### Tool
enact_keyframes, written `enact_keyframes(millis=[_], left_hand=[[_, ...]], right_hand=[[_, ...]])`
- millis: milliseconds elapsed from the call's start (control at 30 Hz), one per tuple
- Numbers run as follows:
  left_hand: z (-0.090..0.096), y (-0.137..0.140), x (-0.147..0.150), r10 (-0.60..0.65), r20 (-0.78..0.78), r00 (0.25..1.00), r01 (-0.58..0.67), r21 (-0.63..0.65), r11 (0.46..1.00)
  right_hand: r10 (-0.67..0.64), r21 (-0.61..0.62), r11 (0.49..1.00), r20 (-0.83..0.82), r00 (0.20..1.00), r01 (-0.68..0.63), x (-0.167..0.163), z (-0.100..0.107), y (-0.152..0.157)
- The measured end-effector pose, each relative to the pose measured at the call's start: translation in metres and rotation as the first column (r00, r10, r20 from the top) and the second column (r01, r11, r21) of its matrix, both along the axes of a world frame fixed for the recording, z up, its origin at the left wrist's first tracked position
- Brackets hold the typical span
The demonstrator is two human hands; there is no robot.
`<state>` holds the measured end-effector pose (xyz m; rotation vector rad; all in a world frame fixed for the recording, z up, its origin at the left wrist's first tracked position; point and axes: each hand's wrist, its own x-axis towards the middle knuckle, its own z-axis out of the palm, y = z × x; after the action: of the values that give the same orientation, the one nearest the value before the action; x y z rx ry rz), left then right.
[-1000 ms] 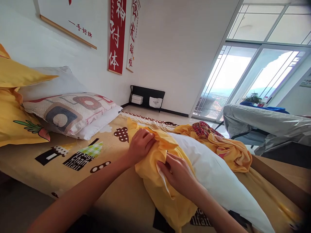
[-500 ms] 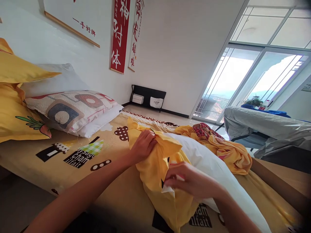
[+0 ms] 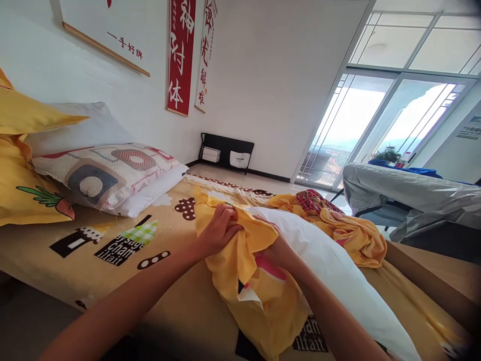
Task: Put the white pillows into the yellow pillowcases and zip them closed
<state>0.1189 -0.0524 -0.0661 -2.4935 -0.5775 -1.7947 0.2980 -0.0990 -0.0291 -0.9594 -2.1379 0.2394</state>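
Note:
A yellow pillowcase (image 3: 263, 306) is bunched over the near end of a white pillow (image 3: 330, 255), whose far part lies bare on the bed. With fingers curled, my left hand (image 3: 220, 230) grips the pillowcase's gathered upper edge. My right hand (image 3: 276, 245) reaches in at the right side, between the case's raised flap and the pillow. The flap covers its fingertips, so I cannot tell what they hold. Pink and white print shows on the cloth below my right wrist.
Stacked pillows (image 3: 112, 175) and yellow printed pillows (image 3: 33, 180) stand on the left of the patterned bed sheet (image 3: 169, 281). Crumpled yellow cloth (image 3: 353, 235) lies beyond the white pillow. Plastic-covered furniture (image 3: 406, 190) stands at the right, before glass doors (image 3: 356, 130).
My right hand has moved up and away, from the case's lower opening to behind its upper flap. The left hand keeps its hold on the edge. The view has shifted slightly.

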Motion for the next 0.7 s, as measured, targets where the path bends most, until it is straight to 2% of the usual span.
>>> enact_keyframes(millis=[133,267,433,567,700], left_hand=[[-0.003,0.005,0.0,-0.01,0.025,1.0,0.011,-0.02,1.0],[-0.003,0.004,0.0,0.025,0.026,0.999,-0.026,0.016,1.0],[-0.003,-0.002,-0.001,0.115,-0.023,0.993,-0.111,0.139,0.984],[-0.003,0.0,-0.005,0.192,-0.119,0.974,-0.157,0.255,0.954],[-0.001,0.006,-0.011,0.322,-0.161,0.933,-0.258,0.326,0.909]], right_hand=[[0.016,0.015,1.0,0.001,1.0,-0.016,-0.003,0.003,0.003],[-0.031,0.028,0.999,-0.026,0.999,0.032,-0.006,0.004,0.001],[-0.131,0.045,0.989,-0.129,0.983,0.137,-0.001,0.004,0.001],[-0.12,0.057,0.99,-0.165,0.979,0.131,0.001,0.005,0.0],[-0.142,0.043,0.987,-0.192,0.971,0.153,0.004,0.005,-0.001]])
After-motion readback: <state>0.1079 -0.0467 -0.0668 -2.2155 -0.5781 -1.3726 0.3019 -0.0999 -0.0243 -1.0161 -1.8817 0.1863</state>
